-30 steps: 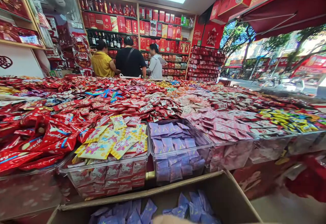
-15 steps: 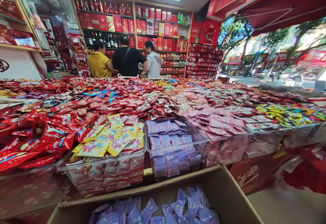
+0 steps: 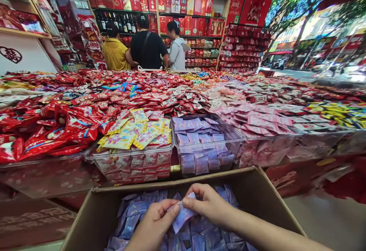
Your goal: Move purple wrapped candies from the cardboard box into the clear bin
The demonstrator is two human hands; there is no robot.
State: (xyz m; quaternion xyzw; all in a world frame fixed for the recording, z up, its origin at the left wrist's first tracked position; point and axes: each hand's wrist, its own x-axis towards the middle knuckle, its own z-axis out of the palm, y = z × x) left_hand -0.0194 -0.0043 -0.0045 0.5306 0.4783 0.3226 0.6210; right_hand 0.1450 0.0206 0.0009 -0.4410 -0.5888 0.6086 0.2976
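Between my two hands is one small purple candy packet (image 3: 183, 217), pinched at its edges. My left hand (image 3: 158, 220) grips its left side with thumb and forefinger. On the upper right side, the thumb and curled fingers of my right hand (image 3: 207, 204) hold the same packet. Both hands are over an open cardboard box (image 3: 94, 209) that holds many similar purple packets (image 3: 134, 208). Just beyond the box stands a clear plastic bin (image 3: 210, 144) with purple packets laid in rows.
Left of that bin is a clear bin of yellow and pink packets (image 3: 143, 133), then red packets (image 3: 57, 129). Pink packets (image 3: 257, 117) lie to the right. Several people stand at the back by the shelves, one in a black shirt (image 3: 147, 49).
Both my hands have come into view over the box, holding a purple candy packet. The view has tilted down, showing more of the box.
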